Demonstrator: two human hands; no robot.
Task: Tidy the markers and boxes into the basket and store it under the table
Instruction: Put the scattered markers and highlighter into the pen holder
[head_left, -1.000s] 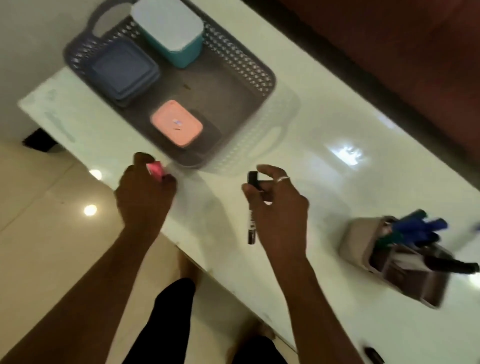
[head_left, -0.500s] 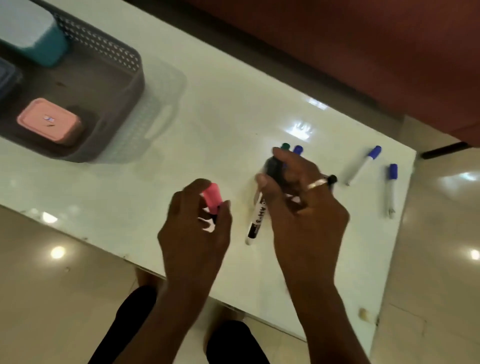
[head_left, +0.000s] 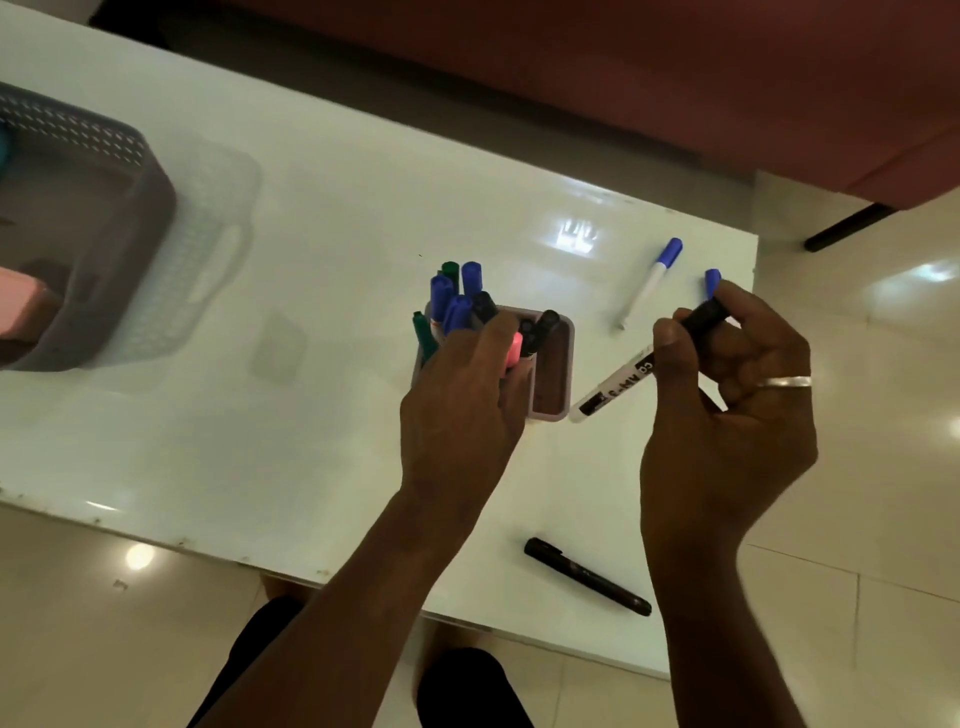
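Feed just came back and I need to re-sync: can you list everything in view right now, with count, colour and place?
Table: one, glossy white, across the frame.
Basket: one, grey perforated, left edge; pink box inside, rest cut off.
Marker holder: one, grey, centre; blue, green and black-capped markers standing in it.
Pink marker: one, at the holder, in the left hand.
White marker, black cap: one, in the right hand.
Blue-capped markers: two, far right; one lying free, one mostly hidden.
Black marker: one, near edge.
Left hand; right hand, ring.
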